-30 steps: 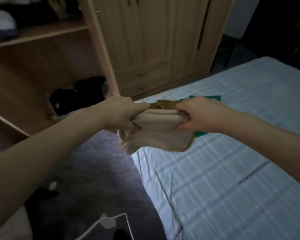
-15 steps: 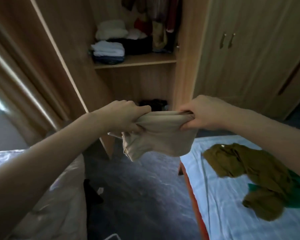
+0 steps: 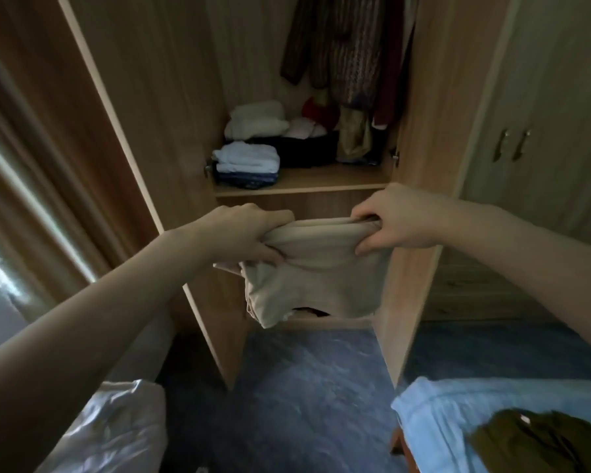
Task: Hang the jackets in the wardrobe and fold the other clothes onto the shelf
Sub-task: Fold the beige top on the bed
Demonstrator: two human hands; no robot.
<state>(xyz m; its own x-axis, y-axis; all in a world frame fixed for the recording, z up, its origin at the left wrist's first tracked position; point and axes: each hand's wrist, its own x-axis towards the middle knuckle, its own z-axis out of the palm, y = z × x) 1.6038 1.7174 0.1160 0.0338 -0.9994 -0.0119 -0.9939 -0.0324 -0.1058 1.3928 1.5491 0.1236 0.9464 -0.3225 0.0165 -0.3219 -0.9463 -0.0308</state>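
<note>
Both hands, left grip (image 3: 249,235) and right grip (image 3: 394,220), pinch a folded beige garment (image 3: 316,271) mid-frame before the open wardrobe's shelf (image 3: 301,187)

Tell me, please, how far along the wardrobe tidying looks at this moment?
Partly done, it seems. Done: garments hang in the wardrobe, and folded piles sit on the shelf. In hand: the left hand and right hand grip a folded beige garment in front of the shelf, not yet set down. Left: an olive garment lies crumpled on the bed.
</note>
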